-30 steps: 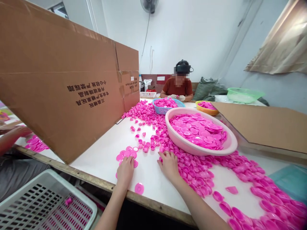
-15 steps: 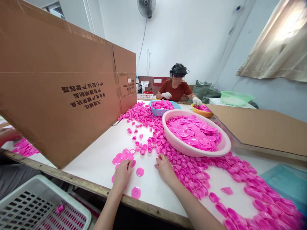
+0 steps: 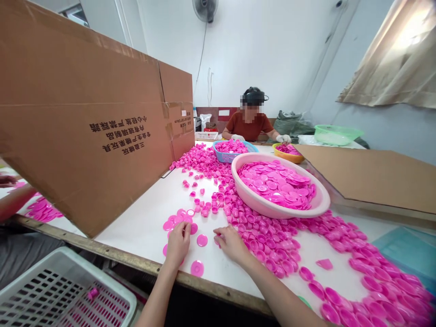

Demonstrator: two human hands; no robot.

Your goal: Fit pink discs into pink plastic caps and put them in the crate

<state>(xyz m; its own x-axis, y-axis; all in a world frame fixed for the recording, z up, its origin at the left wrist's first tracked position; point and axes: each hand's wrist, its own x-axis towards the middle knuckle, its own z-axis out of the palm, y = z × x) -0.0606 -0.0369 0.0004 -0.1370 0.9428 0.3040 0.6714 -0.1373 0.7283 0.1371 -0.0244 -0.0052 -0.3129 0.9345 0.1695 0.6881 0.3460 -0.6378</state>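
pink plastic discs (image 3: 202, 240): round, no long axis, lying flat, faces upward | place: white table (image 3: 143, 222), scattered around and between both hands | left hand (image 3: 177, 245): fingers bunched together over discs, hold unclear | right hand (image 3: 231, 244): fingers close together beside heaped discs, hold unclear | pale pink basin (image 3: 272, 210): just beyond, full of discs

And there goes our right hand (image 3: 231, 244), sliding left off the heap of pink plastic caps (image 3: 259, 240), its fingers (image 3: 220, 239) now out at the pile's edge! Our left hand (image 3: 177, 244) bunches its fingers (image 3: 180, 229) together over the flat pink discs (image 3: 173, 222). Across the counter (image 3: 136, 213), the co-worker's gloved hand (image 3: 283, 138) lifts up off the caps in the yellow bowl (image 3: 286, 159).
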